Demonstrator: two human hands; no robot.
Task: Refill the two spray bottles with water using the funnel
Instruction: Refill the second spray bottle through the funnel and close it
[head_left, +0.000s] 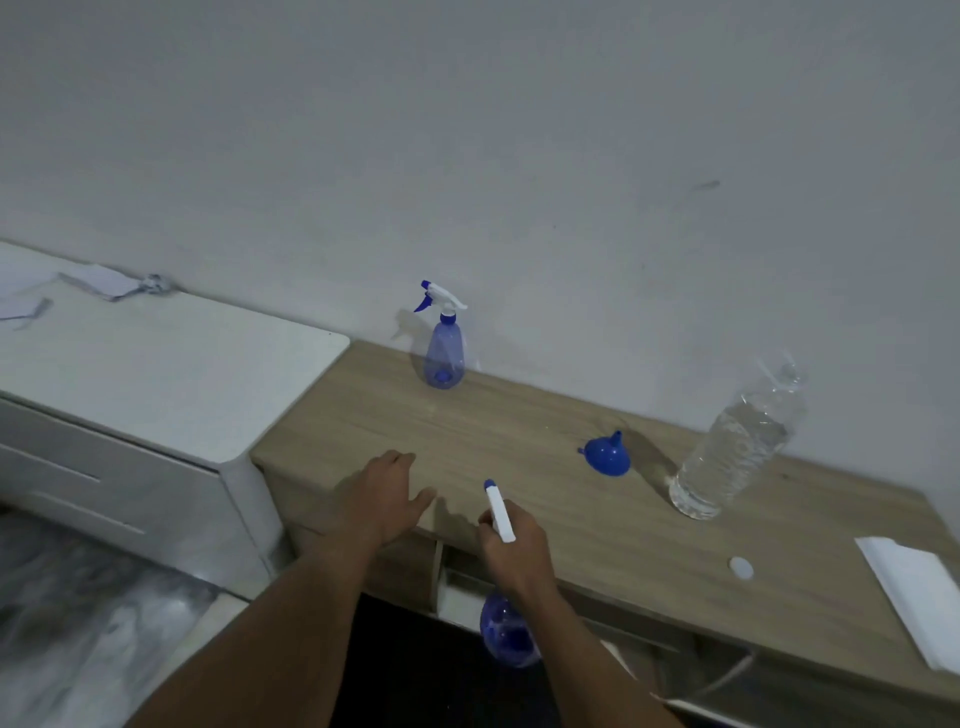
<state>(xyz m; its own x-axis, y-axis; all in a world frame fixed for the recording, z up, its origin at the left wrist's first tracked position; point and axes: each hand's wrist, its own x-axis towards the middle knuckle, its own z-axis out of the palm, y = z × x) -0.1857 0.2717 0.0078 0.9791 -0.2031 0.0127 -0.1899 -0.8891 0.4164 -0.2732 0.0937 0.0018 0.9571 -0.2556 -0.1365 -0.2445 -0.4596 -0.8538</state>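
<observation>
Refill seemingly unstarted: right hand (514, 545) grips spray bottle (506, 634); left hand (382, 499) spread, empty; funnel (607, 456) unused; water bottle (737, 447) near full.

1. Single view: head-worn, wide-angle, set above the near edge of the wooden desk (519, 415), looking forward and down.
2. Faces the far wall (519, 130), which fills the upper half of frame.
3. Frame tilted: desk runs from centre down to lower right; white cabinet (156, 374) at left.
4. Close range: forearms enter from the bottom edge. Left hand (382, 496) and right hand (514, 545), gripping the held spray bottle (506, 629), lie low centre, nearest the lens.
5. View reaches the far spray bottle (444, 353) by the wall.
</observation>
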